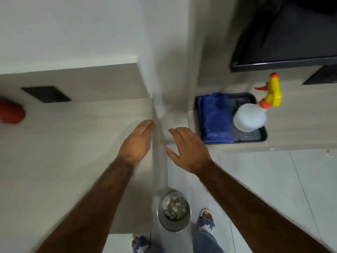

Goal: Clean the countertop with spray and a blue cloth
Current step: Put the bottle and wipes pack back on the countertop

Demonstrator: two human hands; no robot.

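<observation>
A folded blue cloth (215, 117) lies in the left half of a black tray (263, 138) on the lower countertop at the right. A translucent white spray bottle (249, 117) with a yellow and orange trigger head stands in the tray's right half. My left hand (136, 143) hovers flat over the beige countertop (76, 136) near its right edge, fingers together, holding nothing. My right hand (189, 148) is spread open just left of the tray, apart from the cloth, with nothing in it.
A red object (11, 111) sits at the far left of the counter. A black wall socket (46, 94) is behind it. A white wall corner divides the two counters. A dark screen (284, 42) hangs above the tray. A metal bin (174, 209) stands on the tiled floor by my feet.
</observation>
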